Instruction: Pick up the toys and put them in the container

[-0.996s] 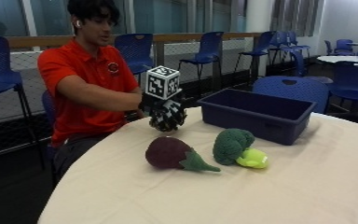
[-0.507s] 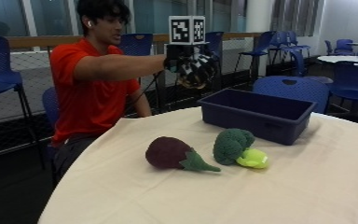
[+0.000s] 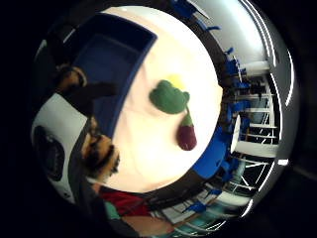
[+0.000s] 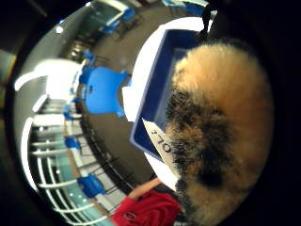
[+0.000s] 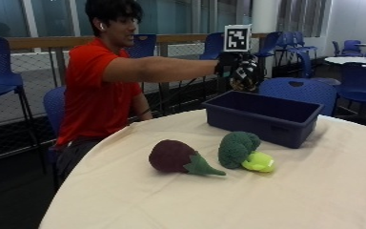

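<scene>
My gloved right hand [image 5: 241,70] is raised above the near-left part of the dark blue container [image 5: 264,117] and grips a fluffy tan-and-black plush toy [image 4: 221,127]. That toy [image 3: 101,153] fills much of the thumb side palm view, with a white tag [image 4: 160,141] hanging from it. On the cream tablecloth lie a purple eggplant toy [image 5: 178,158] with a green stem and a green broccoli toy [image 5: 238,148] with a yellow-green piece [image 5: 259,162] against it. The eggplant [image 3: 186,135] and broccoli [image 3: 169,98] also show in the little finger side palm view, beside the container [image 3: 111,64].
The round table [image 5: 138,200] has its edge close to the person in the red shirt. Blue chairs [image 5: 300,90] stand behind the container and around other tables. A railing runs behind the person.
My hand has risen from just above the table near my chest and travelled right, carrying the plush toy to a spot over the container. The eggplant and broccoli have stayed put.
</scene>
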